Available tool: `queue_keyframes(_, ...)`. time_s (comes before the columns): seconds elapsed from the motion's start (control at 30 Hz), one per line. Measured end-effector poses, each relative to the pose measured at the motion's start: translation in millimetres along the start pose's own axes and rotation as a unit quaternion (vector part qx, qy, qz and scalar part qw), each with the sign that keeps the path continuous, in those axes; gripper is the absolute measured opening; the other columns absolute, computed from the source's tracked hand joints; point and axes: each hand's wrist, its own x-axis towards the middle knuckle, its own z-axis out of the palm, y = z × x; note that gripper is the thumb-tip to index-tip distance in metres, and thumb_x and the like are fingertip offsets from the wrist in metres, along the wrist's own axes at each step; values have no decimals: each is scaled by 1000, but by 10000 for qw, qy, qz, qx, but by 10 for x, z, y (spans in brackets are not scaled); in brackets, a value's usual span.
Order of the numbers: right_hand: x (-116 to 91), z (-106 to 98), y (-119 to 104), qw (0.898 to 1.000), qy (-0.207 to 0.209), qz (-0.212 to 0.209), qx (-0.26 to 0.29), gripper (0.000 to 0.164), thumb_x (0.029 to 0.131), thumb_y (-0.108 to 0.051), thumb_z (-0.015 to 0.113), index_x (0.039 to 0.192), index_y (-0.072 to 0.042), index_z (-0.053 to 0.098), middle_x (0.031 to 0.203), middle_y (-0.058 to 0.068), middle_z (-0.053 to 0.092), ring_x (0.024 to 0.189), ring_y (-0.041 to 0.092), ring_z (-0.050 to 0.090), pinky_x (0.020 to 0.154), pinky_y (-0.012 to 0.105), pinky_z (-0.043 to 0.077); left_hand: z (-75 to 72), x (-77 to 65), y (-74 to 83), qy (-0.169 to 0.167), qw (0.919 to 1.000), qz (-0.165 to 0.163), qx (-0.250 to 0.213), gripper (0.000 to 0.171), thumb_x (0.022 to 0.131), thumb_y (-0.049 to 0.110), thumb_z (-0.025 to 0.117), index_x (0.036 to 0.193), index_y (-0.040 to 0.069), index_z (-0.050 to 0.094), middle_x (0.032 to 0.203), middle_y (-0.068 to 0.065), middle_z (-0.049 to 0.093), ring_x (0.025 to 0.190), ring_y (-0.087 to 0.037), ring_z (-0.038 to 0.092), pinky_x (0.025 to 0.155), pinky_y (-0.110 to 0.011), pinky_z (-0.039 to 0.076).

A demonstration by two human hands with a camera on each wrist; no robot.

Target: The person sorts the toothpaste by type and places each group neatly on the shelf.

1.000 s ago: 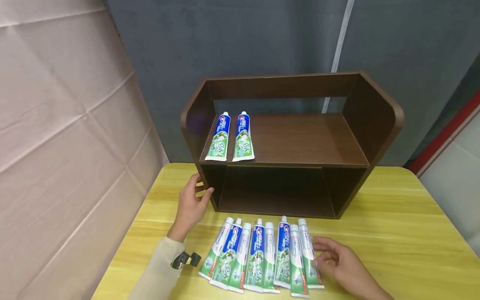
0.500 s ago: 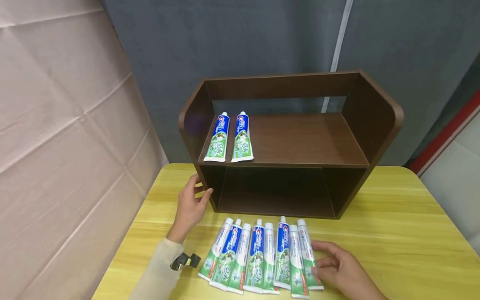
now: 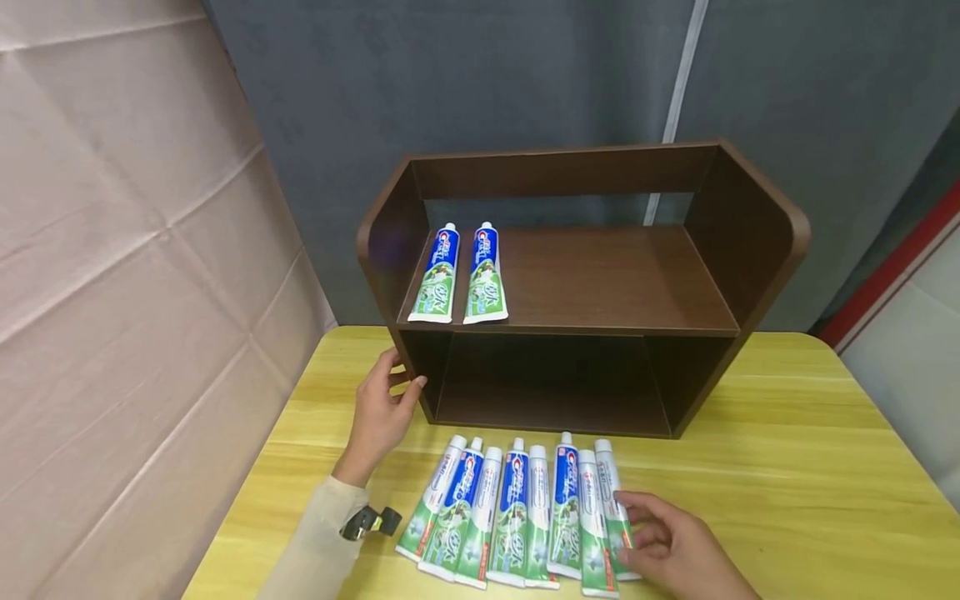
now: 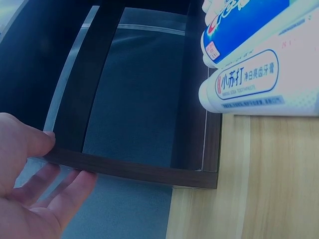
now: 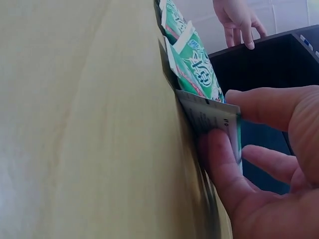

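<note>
My left hand [image 3: 382, 417] grips the left side panel of a dark brown two-tier shelf [image 3: 600, 279], thumb on the front edge and fingers behind, as the left wrist view also shows. At the right end of a row of toothpaste tubes, my right hand [image 3: 671, 542] pinches the lower part of a white-and-green toothpaste tube [image 3: 609, 479]. In the right wrist view that tube's flat end [image 5: 212, 112] is tipped up, thumb against its back and a finger at its far edge. Two blue-and-green toothpaste tubes [image 3: 437, 279] lie on the upper shelf at left.
Several more toothpaste tubes [image 3: 513, 517], blue-and-green and white-and-green mixed, lie side by side before the shelf, some overlapping. They rest on a yellow wood-grain table [image 3: 795, 467]. A grey curtain [image 3: 525, 75] hangs behind, and a pale cloth wall [image 3: 135, 250] stands at left.
My right hand has moved slightly left and its fingers have come round the rightmost toothpaste tube, whose lower end has shifted a little left. The left hand stays on the shelf panel.
</note>
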Motion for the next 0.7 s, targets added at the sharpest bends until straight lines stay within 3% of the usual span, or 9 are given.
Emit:
queue_keyframes(0.27,29,-27,-40,9996,-179,83,-222,58,84,-25,89,136,-7,68,101,9,68,85,13,66,73,26,64,1,-2,-9,-46,10000,5,16,51,99,7,74,145,13,55,133,-14,66,109,-36,76,80,-44,68)
queue_keyframes(0.4,38,-64,-22,9994,-262,230,24,60,85,-23,89,137,-5,67,103,11,68,87,16,68,74,28,65,0,2,-4,-45,10000,21,6,50,99,7,74,145,13,55,132,-14,66,109,-36,76,80,-44,68)
queue_keyframes(0.7,52,-169,64,9941,-730,138,790,57,95,-13,78,145,3,57,109,14,66,89,14,68,79,28,65,-3,3,2,-30,10000,1,13,50,98,7,74,144,13,55,132,-14,66,109,-37,76,79,-44,68)
